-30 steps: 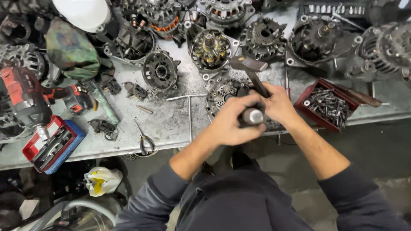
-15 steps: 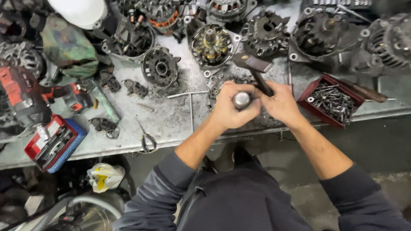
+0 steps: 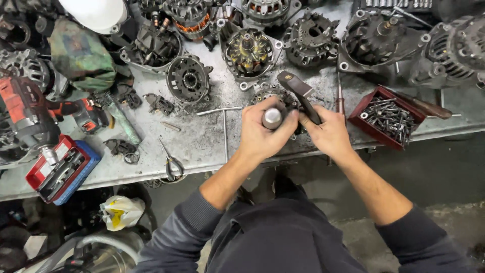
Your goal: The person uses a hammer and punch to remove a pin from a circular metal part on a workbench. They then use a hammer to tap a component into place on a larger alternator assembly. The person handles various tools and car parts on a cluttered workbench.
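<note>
Bench: grey metal workbench [image 3: 202, 141], dusty, crowded with dismantled alternator parts, seen from above.
Left hand: left hand [image 3: 262, 132] was closed round a grey metal cylinder [image 3: 272, 118], fingers wrapped fully, the round end face left showing above the fist.
Cylinder position: held upright over the bench's near edge, enclosed by the left hand, just beside the right hand's fingertips.
Right hand: right hand [image 3: 329, 132] was closed on the dark handle of a hammer [image 3: 301, 94]; handle was gripped low, the head pointed away from the body.
Hammer position: head was held above a round alternator part [image 3: 270, 94] lying on the bench, just behind both hands; contact between the two could not be told.
Hands together: both fists were kept close, almost touching, at the bench front.
Right of hands: red tray [image 3: 375, 129] filled with screws and bolts, near the right wrist; a wooden-handled tool [image 3: 423, 106] was laid just behind it.
Centre: T-handle rod [image 3: 222, 121] was laid flat just left of the left hand.
Left of hands: small pliers [image 3: 171, 163] near the bench edge, well apart from the hands.
Far left: red power drill [image 3: 28, 114] and a red-and-blue bit case [image 3: 63, 169], open.
Back row: several alternator housings [image 3: 376, 43] and a rotor [image 3: 248, 50] with copper windings.
Top left: white hard hat [image 3: 93, 14], green cloth [image 3: 81, 55] beside it.
</note>
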